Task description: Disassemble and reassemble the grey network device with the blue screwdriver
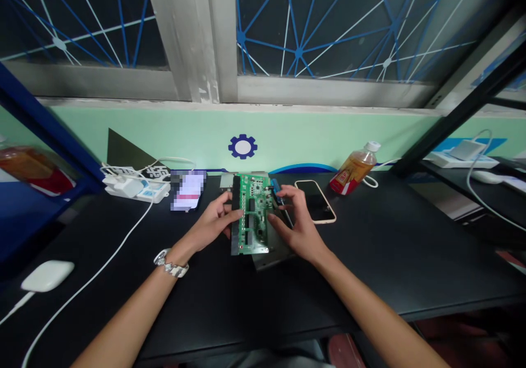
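Observation:
A green circuit board (257, 214) with a black connector strip along its left side is held up and tilted over the table. My left hand (213, 220) grips its left edge, thumb on the face and fingers behind. My right hand (302, 222) is at the board's right edge, its thumb and fingers spread apart; the thumb tip is at the edge, and whether it presses there is hard to see. A blue-handled screwdriver (275, 186) lies beside the right fingertips, its shaft partly behind them. A dark flat metal plate (271, 257) lies under the board.
Right of the hands lies a dark-screened phone (314, 201), with a tilted drink bottle (354, 169) beyond. To the left are a lit phone (189, 191), a power strip (142, 191) with cables, and a white charging case (48, 276). The wall (197, 132) stands behind the table.

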The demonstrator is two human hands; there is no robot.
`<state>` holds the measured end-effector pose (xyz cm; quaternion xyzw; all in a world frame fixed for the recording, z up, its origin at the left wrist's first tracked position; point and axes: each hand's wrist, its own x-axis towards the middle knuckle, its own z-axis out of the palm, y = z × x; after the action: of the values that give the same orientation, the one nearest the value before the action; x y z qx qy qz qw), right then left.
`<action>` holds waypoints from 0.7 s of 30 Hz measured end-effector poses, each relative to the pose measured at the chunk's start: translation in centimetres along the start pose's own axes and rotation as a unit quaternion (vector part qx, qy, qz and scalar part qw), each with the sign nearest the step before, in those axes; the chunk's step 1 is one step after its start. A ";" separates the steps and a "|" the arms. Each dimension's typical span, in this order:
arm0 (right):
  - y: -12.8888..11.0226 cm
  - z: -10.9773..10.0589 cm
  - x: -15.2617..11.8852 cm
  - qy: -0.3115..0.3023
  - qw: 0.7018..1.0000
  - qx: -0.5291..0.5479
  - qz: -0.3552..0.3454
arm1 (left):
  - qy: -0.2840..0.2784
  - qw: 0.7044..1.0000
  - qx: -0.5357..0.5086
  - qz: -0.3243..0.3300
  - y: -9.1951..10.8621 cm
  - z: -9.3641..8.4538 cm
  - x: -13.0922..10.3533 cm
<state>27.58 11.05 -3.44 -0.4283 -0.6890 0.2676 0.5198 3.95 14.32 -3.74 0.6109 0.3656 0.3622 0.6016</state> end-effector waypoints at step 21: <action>-0.8 2.0 0.0 -0.064 0.928 0.316 0.187 | 0.196 0.945 0.193 0.176 1.2 3.7 -0.6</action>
<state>25.40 10.84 -3.43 -0.3450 -0.5081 0.5905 0.5235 6.88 12.03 -2.61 0.6869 0.4260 0.4971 0.3155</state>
